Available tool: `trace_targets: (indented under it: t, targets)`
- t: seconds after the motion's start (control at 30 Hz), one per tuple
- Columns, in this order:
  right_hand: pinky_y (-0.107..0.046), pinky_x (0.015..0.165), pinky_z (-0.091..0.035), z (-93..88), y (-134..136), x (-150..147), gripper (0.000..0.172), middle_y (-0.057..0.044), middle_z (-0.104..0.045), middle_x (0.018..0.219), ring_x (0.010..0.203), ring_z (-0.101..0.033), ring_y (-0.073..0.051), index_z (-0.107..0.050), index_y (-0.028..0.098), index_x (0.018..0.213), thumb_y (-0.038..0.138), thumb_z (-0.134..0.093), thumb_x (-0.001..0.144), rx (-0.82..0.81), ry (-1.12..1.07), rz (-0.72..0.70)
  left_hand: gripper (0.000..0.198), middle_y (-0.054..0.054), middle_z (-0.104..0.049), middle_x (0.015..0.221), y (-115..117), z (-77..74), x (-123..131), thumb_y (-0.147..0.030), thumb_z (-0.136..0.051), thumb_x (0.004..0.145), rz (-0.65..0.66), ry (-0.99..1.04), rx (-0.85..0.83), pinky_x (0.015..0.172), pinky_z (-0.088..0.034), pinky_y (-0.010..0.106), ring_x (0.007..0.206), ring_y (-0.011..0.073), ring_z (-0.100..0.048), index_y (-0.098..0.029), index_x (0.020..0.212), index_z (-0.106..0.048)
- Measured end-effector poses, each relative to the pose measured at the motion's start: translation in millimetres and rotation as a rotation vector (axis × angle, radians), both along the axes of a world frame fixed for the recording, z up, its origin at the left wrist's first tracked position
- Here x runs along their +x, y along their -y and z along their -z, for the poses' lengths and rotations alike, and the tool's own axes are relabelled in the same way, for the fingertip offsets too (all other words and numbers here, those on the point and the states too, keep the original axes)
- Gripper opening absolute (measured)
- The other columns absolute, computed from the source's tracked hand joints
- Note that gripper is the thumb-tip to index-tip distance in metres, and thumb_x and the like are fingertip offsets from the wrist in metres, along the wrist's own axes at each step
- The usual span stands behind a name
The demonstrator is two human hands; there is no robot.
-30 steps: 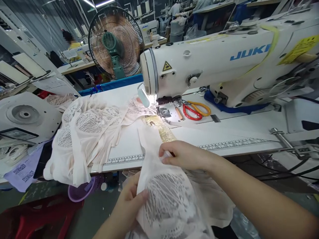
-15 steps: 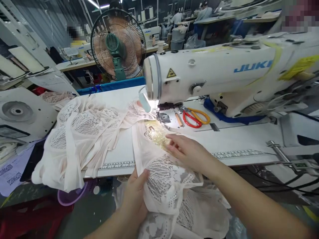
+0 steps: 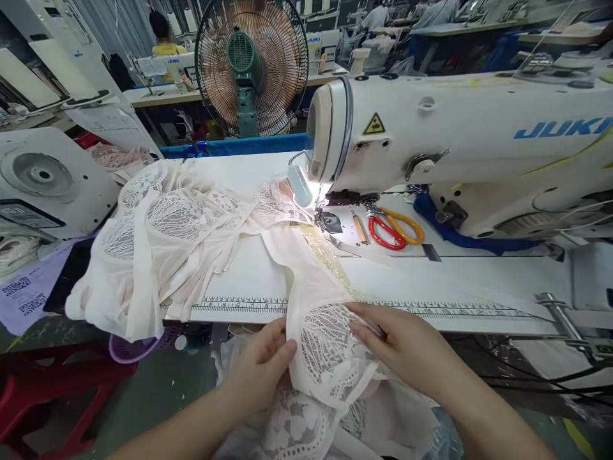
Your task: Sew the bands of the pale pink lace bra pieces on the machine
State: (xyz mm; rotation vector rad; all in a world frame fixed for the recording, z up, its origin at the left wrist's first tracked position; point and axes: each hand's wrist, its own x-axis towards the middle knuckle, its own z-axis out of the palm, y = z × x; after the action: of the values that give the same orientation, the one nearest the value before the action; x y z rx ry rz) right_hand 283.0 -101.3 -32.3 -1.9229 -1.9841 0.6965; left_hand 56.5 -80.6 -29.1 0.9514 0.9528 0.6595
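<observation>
A pale pink lace bra (image 3: 325,342) stretches from the lit needle area of the sewing machine (image 3: 383,137) down over the table's front edge. My left hand (image 3: 265,361) pinches the bra's left border, thumb on top. On the other side of the lace cup, my right hand (image 3: 397,342) grips the cup's upper edge between thumb and fingers. A shiny yellowish strip (image 3: 330,259) lies along the bra's right side, running up to the needle. More lace garments (image 3: 163,236) are heaped on the table to the left, joined to the piece under the needle.
Red-handled scissors (image 3: 387,234) and orange-handled scissors (image 3: 407,227) lie right of the needle. A printed ruler (image 3: 431,309) runs along the table's front edge. Behind stands a fan (image 3: 251,70). A purple basket (image 3: 129,350) and a red stool (image 3: 62,396) are below left.
My right hand has moved from the yellowish strip down to the cup's edge and closed on it. The strip, crumpled before, now lies straighter. The view has shifted slightly.
</observation>
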Motion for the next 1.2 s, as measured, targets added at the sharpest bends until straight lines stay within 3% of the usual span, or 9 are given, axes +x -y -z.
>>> trace_targets:
  t: [0.1,0.2,0.33,0.53,0.7,0.77,0.87,1.03,1.2]
  targets:
    - [-0.042,0.078,-0.052,-2.0,1,-2,0.041,-0.009,-0.065,0.113,0.097,-0.062,-0.027,-0.059,0.018,0.117,0.036,-0.042,0.085,-0.028,0.027,-0.055,0.022,0.002,-0.061,0.057,-21,-8.8,-22,-0.035,-0.050,0.084,0.037,-0.442,0.567,0.053,-0.045,0.027,0.053,0.0149,-0.056,-0.019,0.087,-0.066]
    - [-0.041,0.078,-0.051,-3.0,2,-8,0.042,-0.010,-0.064,0.115,0.098,-0.062,-0.027,-0.056,0.017,0.121,0.036,-0.042,0.086,-0.025,0.035,-0.058,0.024,0.007,-0.066,0.083,-55,-18.5,-21,-0.028,-0.042,0.087,0.231,-0.611,1.120,0.073,-0.047,0.033,0.079,0.0195,-0.060,-0.020,0.096,-0.063]
    - [-0.041,0.078,-0.050,-3.7,4,-13,0.043,-0.010,-0.064,0.115,0.099,-0.061,-0.028,-0.053,0.017,0.123,0.034,-0.043,0.085,-0.055,0.065,-0.047,0.029,0.015,-0.056,0.115,-88,-20.5,-3,-0.032,-0.043,0.088,0.616,-0.919,1.428,0.087,-0.042,0.042,0.104,0.0275,-0.052,-0.014,0.105,-0.059]
    - [-0.031,0.064,-0.050,-0.6,27,8,0.043,-0.008,-0.064,0.100,0.080,-0.061,-0.020,-0.051,0.023,0.124,0.042,-0.044,0.085,-0.003,-0.105,0.041,0.036,0.010,-0.059,0.097,-73,-24.4,-8,-0.039,-0.035,0.092,0.749,-1.198,1.394,0.068,-0.044,0.034,0.084,0.0228,-0.054,-0.014,0.084,-0.060]
    - [-0.032,0.063,-0.046,3.2,61,24,0.032,-0.007,-0.061,0.080,0.075,-0.057,-0.021,-0.061,0.023,0.072,0.048,-0.045,0.083,0.042,-0.262,0.297,0.042,0.007,-0.059,0.111,-77,-32.0,-19,-0.036,-0.024,0.094,0.667,-1.274,1.174,0.064,-0.043,0.030,0.082,0.0198,-0.059,-0.016,0.093,-0.061]
    - [-0.032,0.060,-0.044,9.9,75,11,0.039,-0.005,-0.059,0.064,0.063,-0.056,-0.020,-0.062,0.022,0.067,0.053,-0.045,0.082,-0.185,-0.462,0.233,0.038,0.006,-0.052,0.125,-88,-30.4,-19,-0.036,-0.026,0.094,0.618,-1.307,1.118,0.062,-0.043,0.028,0.085,0.0191,-0.060,-0.019,0.108,-0.057]
    - [-0.026,0.047,-0.035,26.6,90,-27,0.047,-0.005,-0.063,0.072,0.055,-0.054,-0.016,-0.064,0.020,0.093,0.061,-0.051,0.076,-0.470,-0.947,0.298,0.040,0.005,-0.049,0.130,-105,-29.1,-16,-0.038,-0.029,0.093,0.598,-1.333,1.116,0.058,-0.040,0.025,0.087,0.0184,-0.060,-0.022,0.125,-0.046]
    - [-0.019,0.040,-0.014,44.4,88,-79,0.053,0.003,-0.050,0.058,0.042,-0.034,-0.004,-0.060,0.016,0.081,0.067,-0.060,0.065,-0.545,-1.476,0.350,0.049,0.005,-0.062,0.099,-123,-34.6,-4,-0.048,-0.019,0.093,0.634,-1.407,1.224,0.055,-0.036,0.025,0.077,0.0178,-0.059,-0.024,0.111,-0.058]
    - [-0.023,0.054,-0.041,33.5,75,-80,0.032,0.001,-0.058,0.060,0.053,-0.049,-0.010,-0.062,0.018,0.072,0.050,-0.067,0.069,-0.435,-1.354,0.412,0.043,0.011,-0.056,0.113,-133,-28.3,2,-0.049,-0.039,0.087,0.688,-1.402,1.354,0.086,-0.037,0.039,0.107,0.0274,-0.049,-0.018,0.110,-0.058]
